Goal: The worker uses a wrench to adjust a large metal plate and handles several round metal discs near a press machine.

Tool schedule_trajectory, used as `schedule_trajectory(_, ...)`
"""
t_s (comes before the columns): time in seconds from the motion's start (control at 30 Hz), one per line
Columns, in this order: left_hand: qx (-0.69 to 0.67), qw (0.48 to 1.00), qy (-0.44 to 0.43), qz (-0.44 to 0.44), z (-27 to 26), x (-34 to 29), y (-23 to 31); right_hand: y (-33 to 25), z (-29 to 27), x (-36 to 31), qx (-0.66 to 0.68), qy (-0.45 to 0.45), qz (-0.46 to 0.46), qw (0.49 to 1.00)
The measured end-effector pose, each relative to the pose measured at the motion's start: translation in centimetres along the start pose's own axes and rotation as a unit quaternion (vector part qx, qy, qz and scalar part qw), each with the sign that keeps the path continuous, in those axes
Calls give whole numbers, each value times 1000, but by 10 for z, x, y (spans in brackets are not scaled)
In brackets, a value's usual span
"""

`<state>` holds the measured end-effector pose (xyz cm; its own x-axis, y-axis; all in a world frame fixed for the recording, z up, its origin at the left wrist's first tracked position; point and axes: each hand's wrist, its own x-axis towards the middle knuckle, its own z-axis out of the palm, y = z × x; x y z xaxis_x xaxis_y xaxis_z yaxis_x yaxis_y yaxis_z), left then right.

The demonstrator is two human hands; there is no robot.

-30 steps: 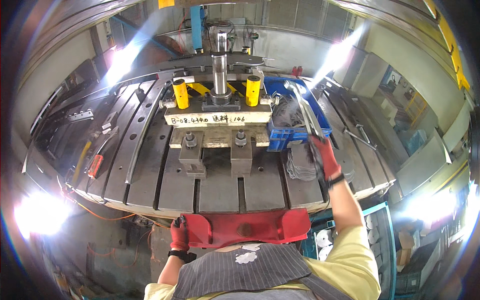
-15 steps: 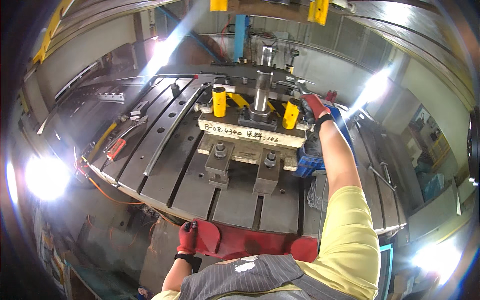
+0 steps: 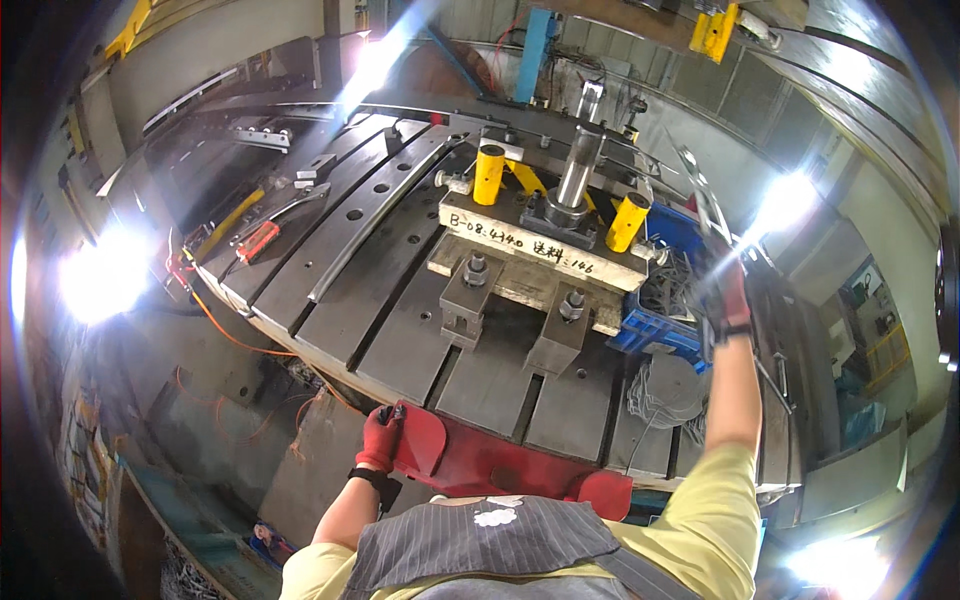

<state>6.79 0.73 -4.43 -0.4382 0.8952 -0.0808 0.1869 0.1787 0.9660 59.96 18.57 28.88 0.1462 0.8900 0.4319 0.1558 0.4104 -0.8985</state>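
Note:
My left hand (image 3: pixel 381 437), in a red glove with dark fingers, is closed beside the left end of a red panel (image 3: pixel 480 455) at the table's front edge. What its fingers hold, if anything, I cannot make out. My right hand (image 3: pixel 727 298), gloved and smeared by motion, is raised over the right side and closed on a long shiny metal tool (image 3: pixel 706 192), whose exact kind is blurred. Left of it stands a press die (image 3: pixel 545 240) with two yellow posts and an upright steel column (image 3: pixel 580 165). A blue crate (image 3: pixel 655 335) holding metal pieces sits beside the die.
Bolted clamp blocks (image 3: pixel 555 335) stand before the die on the slotted steel table (image 3: pixel 400 335). Red-handled pliers (image 3: pixel 260 242) and a long bar (image 3: pixel 380 220) lie to the left. Wire-like metal loops (image 3: pixel 668 392) lie at the right front. An orange cable (image 3: pixel 235 335) hangs off the left edge.
My right hand has moved right and toward me from beside the right yellow post, carrying the metal tool. My left hand stays by the red panel. The view has shifted and tilted.

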Motion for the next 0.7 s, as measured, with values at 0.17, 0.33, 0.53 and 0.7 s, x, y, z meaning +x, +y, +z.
schedule_trajectory(0.17,23,998,-27,-60,-12,-6,-3,-52,-37,-144,116,43,162,979)
schedule_trajectory(0.33,42,998,-54,0,-10,-1,-3,-61,-57,-260,-19,210,270,939)
schedule_trajectory(0.53,-43,994,-93,27,-14,6,2,-38,-45,-339,81,197,342,915)
schedule_trajectory(0.7,-3,994,-108,0,-16,11,0,11,-37,-367,21,178,364,914)
